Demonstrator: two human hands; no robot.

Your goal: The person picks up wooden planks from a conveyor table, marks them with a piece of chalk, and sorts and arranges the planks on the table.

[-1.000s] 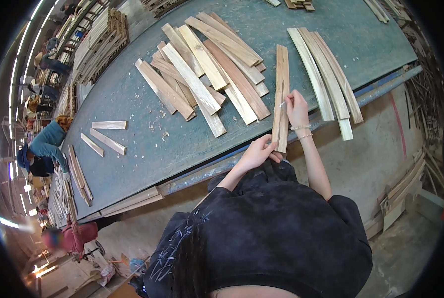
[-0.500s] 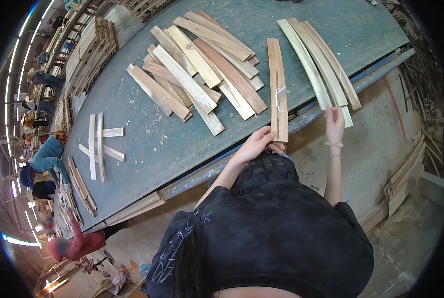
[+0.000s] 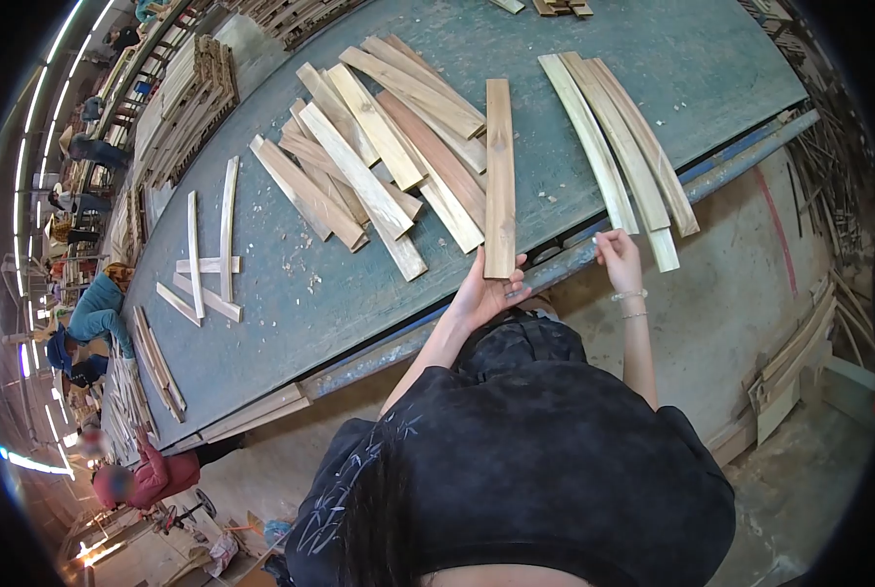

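My left hand [image 3: 486,296] is closed around the near end of a long wooden slat [image 3: 500,186], supporting it from below at the table's edge. The slat points away from me over the green table, its upper face brown and smooth. To its right, my right hand [image 3: 618,260] is held in a pinch just off the table edge. A tiny pale bit shows at its fingertips, too small to name. Just beyond that hand lie several curved slats [image 3: 619,142] side by side, overhanging the edge. Left of the held slat is a loose heap of slats [image 3: 364,152].
The green table [image 3: 291,342] has a metal rail [image 3: 565,264] along its near edge. A few crossed slats [image 3: 207,264] lie at the left. Co-workers, one in a red top [image 3: 154,474] and one in teal [image 3: 97,311], are at the far left. Wood scraps [image 3: 785,382] stand at right.
My left hand and the slat have moved left, and the slat shows a different face, without the dark split. The white loop on it is gone from view. My right hand has moved left and nearer.
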